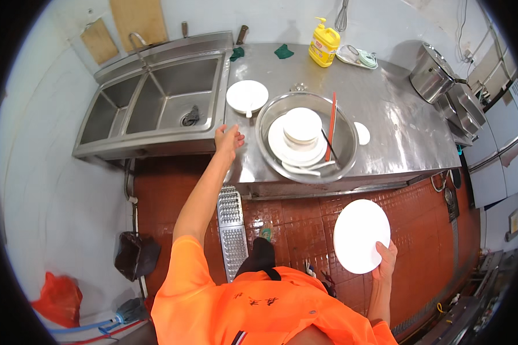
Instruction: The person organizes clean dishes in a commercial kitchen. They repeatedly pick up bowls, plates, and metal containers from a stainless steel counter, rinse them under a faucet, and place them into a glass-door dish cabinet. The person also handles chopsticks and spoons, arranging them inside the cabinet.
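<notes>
Head view: the right hand (387,259) pinches the edge of a white plate (358,233), thumb lying on its face; that grip is closed round the rim. The plate is held out over the red tiled floor (305,221), in front of the tabletop (397,144) and apart from it. The left hand (229,138) reaches to the tabletop's front edge, between the sink (170,118) and the basin (347,135); its grip is loosely spread, the fingers slightly bent, and whether they touch the metal cannot be told.

Inside the steel basin, small white bowls (303,123) are stacked on larger white dishes (277,146). Red chopsticks (332,126) and a black stick (329,144) lean beside them, and white spoons (301,171) lie at the near side. Left of the basin is a white bowl (246,93) with a spoon (248,110) in it; just right of the basin lies a small white piece (362,133).

Toward the wall stands a yellow pump bottle (326,41) with a red and white label, its print too small to read. Dark characters (256,301) run across the front of the orange shirt (230,322). A lidded steel pot (431,75) stands at the right.
</notes>
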Available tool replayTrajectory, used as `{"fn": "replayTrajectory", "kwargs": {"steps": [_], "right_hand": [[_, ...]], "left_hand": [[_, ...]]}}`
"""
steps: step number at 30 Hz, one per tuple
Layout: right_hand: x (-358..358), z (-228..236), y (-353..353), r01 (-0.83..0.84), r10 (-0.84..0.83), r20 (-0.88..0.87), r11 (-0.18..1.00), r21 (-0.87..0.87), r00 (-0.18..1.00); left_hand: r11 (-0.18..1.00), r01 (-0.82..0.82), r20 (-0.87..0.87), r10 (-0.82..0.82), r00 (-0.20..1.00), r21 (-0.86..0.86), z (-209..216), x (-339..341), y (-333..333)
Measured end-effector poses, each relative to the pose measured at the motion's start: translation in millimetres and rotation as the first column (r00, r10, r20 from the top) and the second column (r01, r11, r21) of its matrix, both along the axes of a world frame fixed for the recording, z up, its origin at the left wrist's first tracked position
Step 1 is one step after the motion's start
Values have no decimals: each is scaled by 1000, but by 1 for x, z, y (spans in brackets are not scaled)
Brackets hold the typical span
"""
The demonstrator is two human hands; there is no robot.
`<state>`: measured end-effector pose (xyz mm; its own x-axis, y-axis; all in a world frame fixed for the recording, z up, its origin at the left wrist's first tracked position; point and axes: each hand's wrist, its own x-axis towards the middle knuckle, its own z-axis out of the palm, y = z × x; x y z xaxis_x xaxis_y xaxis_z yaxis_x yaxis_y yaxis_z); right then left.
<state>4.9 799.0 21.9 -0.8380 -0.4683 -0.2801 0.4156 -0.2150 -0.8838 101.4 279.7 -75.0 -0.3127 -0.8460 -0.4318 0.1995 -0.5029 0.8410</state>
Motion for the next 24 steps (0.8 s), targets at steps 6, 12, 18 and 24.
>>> {"fn": "replayTrajectory", "kwargs": {"steps": [6, 12, 18, 24], "right_hand": [[-35, 18, -40, 138, -143, 45, 986, 96, 989], [-76, 11, -49, 213, -230, 85, 962, 173, 970], [-134, -4, -56, 163, -176, 97, 978, 127, 980], [-187, -7, -64, 20, -28, 66, 993, 113, 997]], "left_hand": [[993, -2, 74, -7, 997, 119, -24, -85, -93], [993, -113, 130, 107, 986, 40, -55, -110, -126], [976, 40, 83, -59, 995, 214, -51, -112, -129], [984, 25, 24, -30, 999, 179, -73, -92, -132]]}}
